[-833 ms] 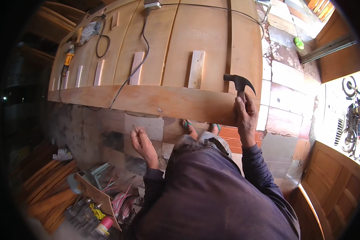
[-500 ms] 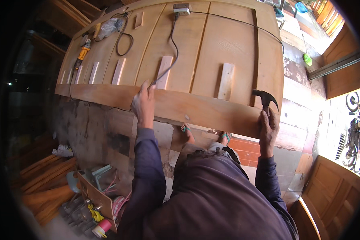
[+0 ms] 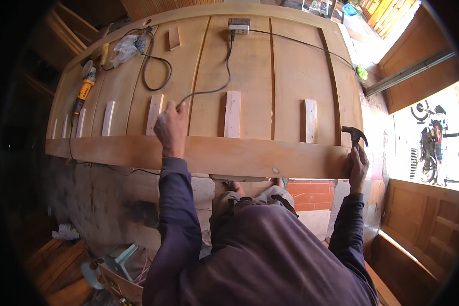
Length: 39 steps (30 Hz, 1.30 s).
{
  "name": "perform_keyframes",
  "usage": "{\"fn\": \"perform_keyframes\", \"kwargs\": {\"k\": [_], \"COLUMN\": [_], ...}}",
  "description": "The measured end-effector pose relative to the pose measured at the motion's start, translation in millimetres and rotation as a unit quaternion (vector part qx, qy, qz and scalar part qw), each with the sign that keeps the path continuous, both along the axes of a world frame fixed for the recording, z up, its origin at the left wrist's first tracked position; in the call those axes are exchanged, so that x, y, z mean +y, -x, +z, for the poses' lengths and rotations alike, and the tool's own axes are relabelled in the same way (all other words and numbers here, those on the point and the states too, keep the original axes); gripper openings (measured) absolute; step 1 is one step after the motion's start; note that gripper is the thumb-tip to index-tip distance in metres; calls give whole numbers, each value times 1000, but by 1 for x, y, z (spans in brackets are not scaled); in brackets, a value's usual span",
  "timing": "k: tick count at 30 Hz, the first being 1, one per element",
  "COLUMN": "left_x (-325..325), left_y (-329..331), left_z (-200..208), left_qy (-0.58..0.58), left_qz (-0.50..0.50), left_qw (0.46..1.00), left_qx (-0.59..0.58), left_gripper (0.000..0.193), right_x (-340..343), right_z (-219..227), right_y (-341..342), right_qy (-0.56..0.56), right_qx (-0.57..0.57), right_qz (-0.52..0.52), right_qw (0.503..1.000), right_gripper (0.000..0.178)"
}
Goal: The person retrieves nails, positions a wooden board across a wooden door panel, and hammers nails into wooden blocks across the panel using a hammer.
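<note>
My left hand (image 3: 171,127) is closed, its fingertips pinching a black power cord (image 3: 209,92) above the wooden panel. That cord runs up to a white socket box (image 3: 238,26) on the panel. At the right end of the front rail (image 3: 239,154), my right hand (image 3: 358,168) grips a claw hammer (image 3: 355,134) by the handle, head pointing away from me. Pale wood blocks (image 3: 232,115) stand in a row along the rail, one of them (image 3: 155,113) just beside my left hand. Another block (image 3: 310,121) sits nearer the hammer.
An orange angle grinder (image 3: 85,92) and a clear plastic bag (image 3: 127,50) lie on the panel's left. More cord (image 3: 158,81) loops beside them. Wooden door panels (image 3: 428,224) stand at the right, with a motorcycle (image 3: 429,148) beyond. Lumber (image 3: 56,270) is stacked lower left.
My left hand has lifted off the rail and moved left, drawing the cord away from the block it crossed. My right hand keeps the hammer at the rail's right end. The view has shifted.
</note>
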<state>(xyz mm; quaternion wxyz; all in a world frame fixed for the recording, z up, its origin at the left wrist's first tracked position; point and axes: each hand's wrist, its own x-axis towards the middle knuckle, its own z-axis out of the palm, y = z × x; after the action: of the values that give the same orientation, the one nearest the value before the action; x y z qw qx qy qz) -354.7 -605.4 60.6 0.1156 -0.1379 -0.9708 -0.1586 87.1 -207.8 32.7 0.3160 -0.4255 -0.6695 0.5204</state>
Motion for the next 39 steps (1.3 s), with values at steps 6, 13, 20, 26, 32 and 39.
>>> {"fn": "perform_keyframes", "kwargs": {"k": [6,13,20,26,32,39], "left_x": [-67,-96,-128,-72,18,34], "left_y": [70,124,131,12,-64,-62], "left_z": [-3,-13,-48,-29,-28,-46], "left_qy": [13,56,50,-241,-453,-457], "left_qz": [96,141,90,-4,-22,-106], "left_qw": [995,988,994,970,881,872], "left_qx": [28,21,19,-18,-133,-141], "left_gripper": [48,47,48,37,20,8], "right_x": [-1,-4,1,10,10,-51], "right_z": [1,3,-2,-24,-20,-13], "right_y": [9,10,9,-3,-9,29], "right_qy": [51,61,90,86,107,87], "right_qx": [29,16,25,49,65,105], "right_qz": [-18,-22,-4,-30,-4,-84], "right_qw": [998,998,996,995,992,987], "right_gripper": [33,34,29,32,33,31]}}
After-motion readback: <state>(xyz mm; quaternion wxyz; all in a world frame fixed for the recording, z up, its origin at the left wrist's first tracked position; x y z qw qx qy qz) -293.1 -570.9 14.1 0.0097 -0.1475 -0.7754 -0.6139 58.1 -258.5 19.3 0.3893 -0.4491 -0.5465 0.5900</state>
